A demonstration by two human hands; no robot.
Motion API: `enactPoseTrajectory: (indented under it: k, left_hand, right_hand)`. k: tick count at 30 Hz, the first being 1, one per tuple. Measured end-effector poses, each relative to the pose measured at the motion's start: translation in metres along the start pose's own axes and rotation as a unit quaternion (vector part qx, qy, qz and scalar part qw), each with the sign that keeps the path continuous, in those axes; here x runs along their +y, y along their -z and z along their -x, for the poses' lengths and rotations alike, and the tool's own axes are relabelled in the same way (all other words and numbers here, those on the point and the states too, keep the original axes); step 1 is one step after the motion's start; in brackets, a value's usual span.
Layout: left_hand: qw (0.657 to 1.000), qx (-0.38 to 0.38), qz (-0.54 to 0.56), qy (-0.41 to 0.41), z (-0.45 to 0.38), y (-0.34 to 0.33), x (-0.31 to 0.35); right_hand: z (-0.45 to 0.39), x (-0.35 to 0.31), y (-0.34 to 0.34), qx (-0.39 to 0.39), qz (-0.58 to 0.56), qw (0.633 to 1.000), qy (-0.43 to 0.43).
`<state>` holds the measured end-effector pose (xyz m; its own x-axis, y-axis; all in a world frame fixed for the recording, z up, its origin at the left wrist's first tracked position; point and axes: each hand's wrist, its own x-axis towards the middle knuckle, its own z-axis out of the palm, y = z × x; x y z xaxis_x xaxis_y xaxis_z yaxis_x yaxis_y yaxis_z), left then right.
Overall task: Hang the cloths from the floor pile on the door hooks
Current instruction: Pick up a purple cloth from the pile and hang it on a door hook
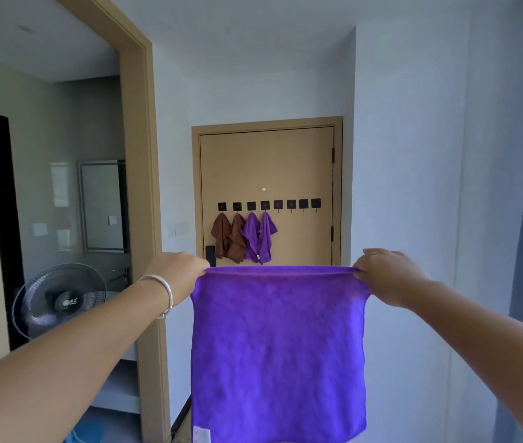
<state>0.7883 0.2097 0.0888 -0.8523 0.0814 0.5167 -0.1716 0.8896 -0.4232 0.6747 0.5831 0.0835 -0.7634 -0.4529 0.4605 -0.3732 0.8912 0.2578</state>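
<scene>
A purple cloth (277,353) hangs flat and spread out in the near middle of the scene, held up by its two top corners. The left hand (177,276) has its grip pinched closed on the top left corner, and the right hand (388,276) has its grip pinched closed on the top right corner. A bracelet (161,292) sits on the left wrist. On the far door (266,164) is a row of black hooks (268,205). The four left hooks carry two brown cloths (228,239) and two purple hung cloths (259,238); the four right hooks are bare. A fan (59,300) stands at the left.
</scene>
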Motion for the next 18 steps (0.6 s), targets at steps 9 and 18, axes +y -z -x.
enactPoseTrajectory:
  k: [9,18]
  left_hand:
    - [1.0,0.008,0.013,-0.007,-0.097,-0.095,-0.034]
    - [0.999,0.016,0.032,-0.004,-0.194,-0.184,-0.092]
  right_hand:
    - [-0.099,-0.014,-0.053,-0.022,0.013,1.0,-0.01]
    - [-0.221,-0.053,-0.087,-0.013,0.016,1.0,-0.024]
